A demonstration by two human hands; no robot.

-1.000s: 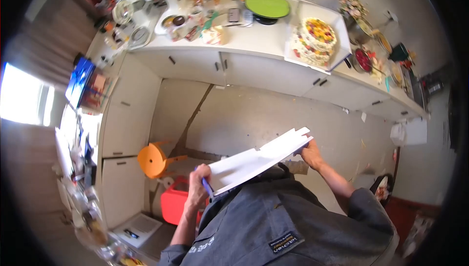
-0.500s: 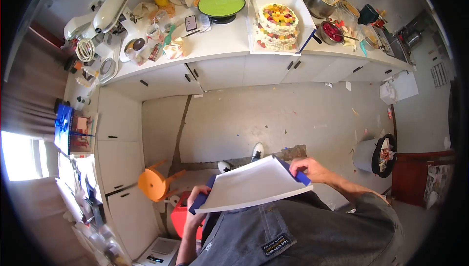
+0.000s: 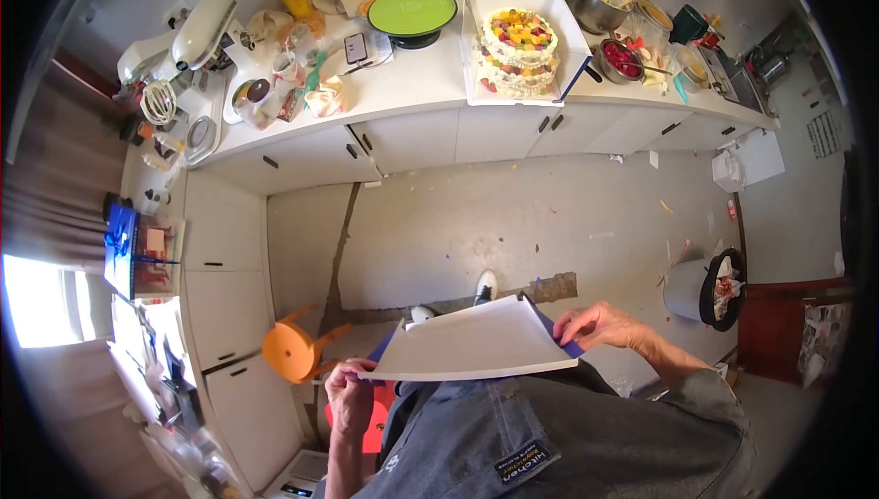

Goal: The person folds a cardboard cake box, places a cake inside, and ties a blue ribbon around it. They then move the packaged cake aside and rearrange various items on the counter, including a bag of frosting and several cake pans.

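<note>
In front of my apron is a shallow cardboard box lid (image 3: 476,339), white inside with blue side flaps. My left hand (image 3: 350,394) is closed on its near left corner. On the right side, my right hand (image 3: 597,326) pinches the blue flap by the near right corner. Across the room, a two-tier cream cake (image 3: 519,41) topped with cut fruit stands in an open white box (image 3: 574,37) on the counter.
A green cake turntable (image 3: 412,10), a phone (image 3: 355,48) and a stand mixer (image 3: 203,27) are on the counter (image 3: 403,87). A bowl of red fruit (image 3: 621,59) is right of the cake. An orange stool (image 3: 291,351) stands left, a trash bin (image 3: 689,288) right.
My left hand has shifted left and down to the lid's near left corner. The lid has tilted, and its left flap has swung outward. My right hand has slid slightly along the right flap.
</note>
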